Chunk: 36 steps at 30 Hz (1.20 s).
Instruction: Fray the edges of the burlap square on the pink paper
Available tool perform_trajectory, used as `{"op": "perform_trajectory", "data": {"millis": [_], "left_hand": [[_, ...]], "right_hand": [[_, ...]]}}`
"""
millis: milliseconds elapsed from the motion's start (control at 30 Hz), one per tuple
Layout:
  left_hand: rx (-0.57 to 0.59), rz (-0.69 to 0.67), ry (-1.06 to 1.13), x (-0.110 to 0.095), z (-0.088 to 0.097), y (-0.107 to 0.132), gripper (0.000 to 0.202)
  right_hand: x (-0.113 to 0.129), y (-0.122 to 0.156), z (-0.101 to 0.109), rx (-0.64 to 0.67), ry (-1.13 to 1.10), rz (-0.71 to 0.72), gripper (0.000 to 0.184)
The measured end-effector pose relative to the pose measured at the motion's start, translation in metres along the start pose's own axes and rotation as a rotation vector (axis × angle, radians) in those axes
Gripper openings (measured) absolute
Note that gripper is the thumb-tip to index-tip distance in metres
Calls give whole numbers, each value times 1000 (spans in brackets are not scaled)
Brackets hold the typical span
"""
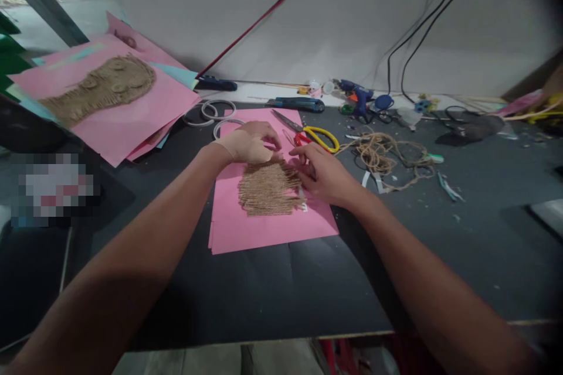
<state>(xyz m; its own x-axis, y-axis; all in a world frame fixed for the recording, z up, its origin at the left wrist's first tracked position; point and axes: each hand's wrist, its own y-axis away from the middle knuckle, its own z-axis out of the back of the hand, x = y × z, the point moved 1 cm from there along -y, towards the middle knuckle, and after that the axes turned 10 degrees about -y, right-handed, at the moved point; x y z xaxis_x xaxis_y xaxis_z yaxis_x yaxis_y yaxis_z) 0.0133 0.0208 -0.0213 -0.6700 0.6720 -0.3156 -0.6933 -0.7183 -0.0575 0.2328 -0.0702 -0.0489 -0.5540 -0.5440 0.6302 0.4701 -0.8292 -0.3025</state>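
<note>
A flat panel of brown twine rows (269,190) lies on pink paper (264,234), with loose strand ends along its right side. At its upper edge, my left hand (251,143) bends over with the fingertips pressed down on the twine. My right hand (325,174) is at the panel's upper right, its fingers curled in a pinch by the strand ends. Part of what the fingertips hold is hidden. Scissors (314,136) with yellow and red handles lie just beyond my right hand. Loose tangled twine (382,155) sits to the right.
Pink sheets (176,94) bearing a brown twine shape (116,83) are stacked at left. Grey rings (217,110), a utility knife (297,105) and a blue glue gun (358,96) lie along the back. Cables (396,47) hang by the wall. The black table (259,299) ends near my body.
</note>
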Motion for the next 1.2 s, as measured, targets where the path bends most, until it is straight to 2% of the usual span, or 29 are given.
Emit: {"op": "perform_trajectory", "data": {"millis": [133,267,433,767,900,1200], "left_hand": [[39,6,-70,-2,4,1,39],[30,11,-64,-3,3,2,36],[-5,21,-32,-2,-1,1,32],[-1,18,-14,-1,1,1,34],[21,22,-14,-1,1,1,35],[-7,1,-34,0,-1,1,33]], "right_hand": [[0,6,4,5,-5,-51,30],[3,8,3,-9,27,-20,18],[2,6,-1,-52,27,1,15],[2,5,0,-111,32,0,8],[1,5,1,-130,23,-42,2],[-3,-1,-3,-95,41,-12,17]]}}
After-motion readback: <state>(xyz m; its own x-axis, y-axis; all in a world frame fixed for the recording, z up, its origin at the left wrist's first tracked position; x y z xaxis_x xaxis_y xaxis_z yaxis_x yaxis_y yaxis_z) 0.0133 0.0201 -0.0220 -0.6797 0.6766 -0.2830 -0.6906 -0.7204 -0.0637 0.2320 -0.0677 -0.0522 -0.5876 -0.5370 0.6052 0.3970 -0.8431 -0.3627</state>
